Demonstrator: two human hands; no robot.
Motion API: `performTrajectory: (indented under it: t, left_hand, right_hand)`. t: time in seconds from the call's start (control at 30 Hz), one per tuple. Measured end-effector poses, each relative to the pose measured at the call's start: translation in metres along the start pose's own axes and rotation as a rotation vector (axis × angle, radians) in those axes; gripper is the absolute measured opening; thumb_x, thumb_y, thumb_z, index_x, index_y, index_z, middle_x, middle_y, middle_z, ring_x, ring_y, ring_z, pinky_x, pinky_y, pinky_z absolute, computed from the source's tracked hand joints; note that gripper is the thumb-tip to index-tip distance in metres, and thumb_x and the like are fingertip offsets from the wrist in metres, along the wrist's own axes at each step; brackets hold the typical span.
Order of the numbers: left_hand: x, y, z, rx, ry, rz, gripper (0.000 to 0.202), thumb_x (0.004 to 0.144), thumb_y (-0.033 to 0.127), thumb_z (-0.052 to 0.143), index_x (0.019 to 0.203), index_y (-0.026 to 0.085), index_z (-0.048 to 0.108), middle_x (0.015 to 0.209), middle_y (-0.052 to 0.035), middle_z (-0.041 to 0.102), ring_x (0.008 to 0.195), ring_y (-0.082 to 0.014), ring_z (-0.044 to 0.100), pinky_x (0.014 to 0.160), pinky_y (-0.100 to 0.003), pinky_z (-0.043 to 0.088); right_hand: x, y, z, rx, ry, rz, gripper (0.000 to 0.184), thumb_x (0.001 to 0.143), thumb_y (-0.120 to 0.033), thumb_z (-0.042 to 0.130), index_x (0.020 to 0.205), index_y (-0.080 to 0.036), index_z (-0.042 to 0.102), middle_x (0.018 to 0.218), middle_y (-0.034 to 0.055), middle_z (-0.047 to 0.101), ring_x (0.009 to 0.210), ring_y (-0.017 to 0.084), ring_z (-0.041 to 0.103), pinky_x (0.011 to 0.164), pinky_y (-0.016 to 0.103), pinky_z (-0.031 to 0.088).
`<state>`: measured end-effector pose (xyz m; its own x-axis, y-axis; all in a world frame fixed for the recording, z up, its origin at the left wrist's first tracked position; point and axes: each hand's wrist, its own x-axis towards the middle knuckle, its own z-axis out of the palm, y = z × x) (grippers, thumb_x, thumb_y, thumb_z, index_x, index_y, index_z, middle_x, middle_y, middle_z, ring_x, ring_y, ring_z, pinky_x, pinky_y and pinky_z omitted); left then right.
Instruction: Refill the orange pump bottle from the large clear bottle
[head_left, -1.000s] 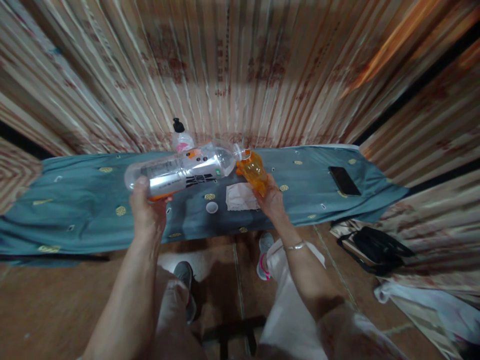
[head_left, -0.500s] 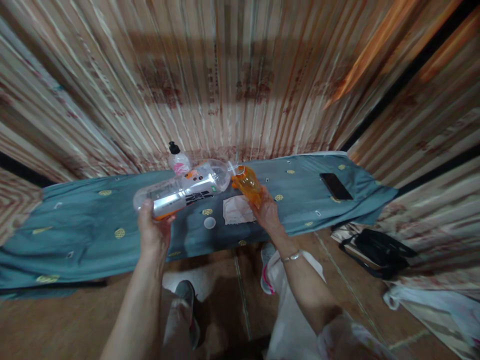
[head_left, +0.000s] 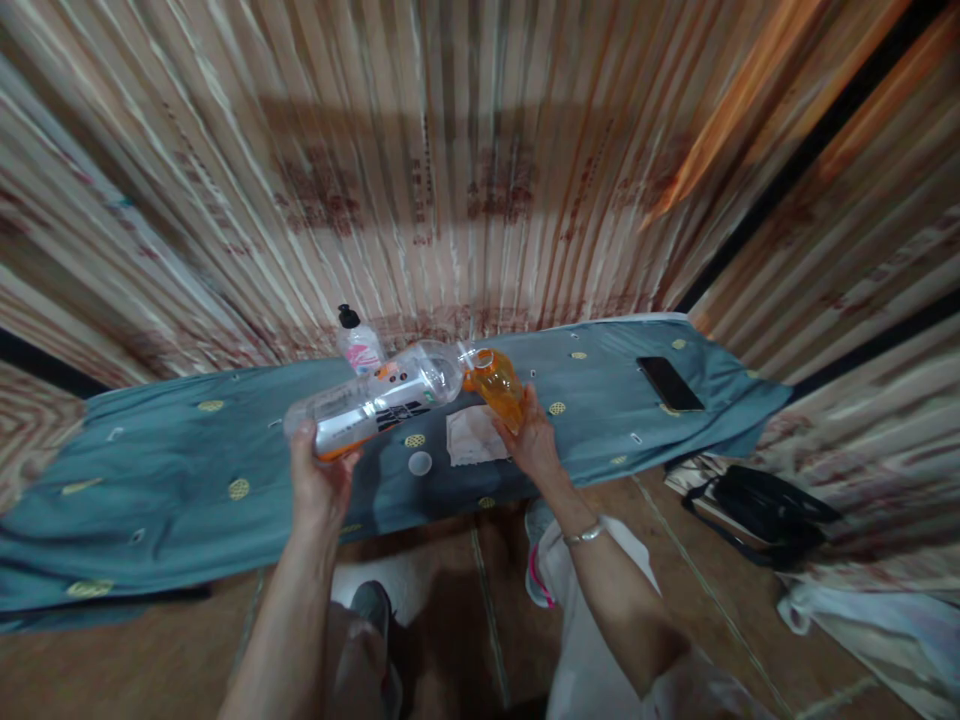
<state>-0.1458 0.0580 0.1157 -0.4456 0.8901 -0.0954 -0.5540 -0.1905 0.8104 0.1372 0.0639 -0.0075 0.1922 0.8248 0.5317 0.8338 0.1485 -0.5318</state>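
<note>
- Trousers [head_left: 592, 620], pale in colour, come in at the bottom of the frame, and below the table's edge we see our two grey shoes [head_left: 373, 605] on the brown floor [head_left: 435, 560].
- Our right wrist, right of bottom centre, wears a silvery bracelet [head_left: 585, 533].
- A black bag [head_left: 772, 505] lies on the lower right of the frame, off the table.
- Our left hand [head_left: 322, 478], left of centre, is wrapped around the base end of the clear bottle [head_left: 375, 403], thumb on top.
- Our right hand [head_left: 534, 440], right of centre, grips the lower end of the orange container [head_left: 500, 390].
- We have both things at mid-frame above the table [head_left: 172, 450]: the bottle lies nearly level, its neck towards the right, at the container's tilted mouth. Whether the two rims touch, we cannot tell.
- Beneath them on the teal cover we see a round whitish cap [head_left: 420, 463] and, just right of it, a white sheet [head_left: 472, 440].
- Further right lies a dark phone [head_left: 670, 383].
- Behind our bottle, left of centre, stands a pump bottle [head_left: 361, 348] with a black top.
- Striped curtain [head_left: 525, 150] fills the upper frame.
</note>
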Motion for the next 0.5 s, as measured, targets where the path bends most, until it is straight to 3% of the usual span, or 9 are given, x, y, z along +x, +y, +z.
performTrajectory:
  t: [0.13, 0.5]
  left_hand:
    - [-0.003, 0.000, 0.002, -0.009, -0.015, -0.025, 0.038, 0.064, 0.043, 0.078, 0.093, 0.019, 0.073, 0.087, -0.0021, 0.073, 0.066, -0.0155, 0.066, 0.043, -0.018, 0.045]
    - [-0.006, -0.012, 0.007, -0.059, -0.042, -0.148, 0.038, 0.065, 0.043, 0.077, 0.093, 0.018, 0.071, 0.078, -0.0018, 0.073, 0.057, -0.0155, 0.066, 0.041, -0.020, 0.046]
  right_hand:
    - [0.000, -0.002, 0.001, 0.012, 0.014, 0.019, 0.093, 0.097, -0.058, 0.055, 0.161, -0.001, 0.018, 0.149, 0.0332, 0.055, 0.137, 0.037, 0.060, 0.111, 0.054, 0.053]
    - [-0.002, -0.006, -0.003, 0.025, 0.036, 0.080, 0.092, 0.093, -0.057, 0.059, 0.158, -0.001, 0.026, 0.149, 0.0337, 0.056, 0.134, 0.038, 0.063, 0.106, 0.054, 0.056]
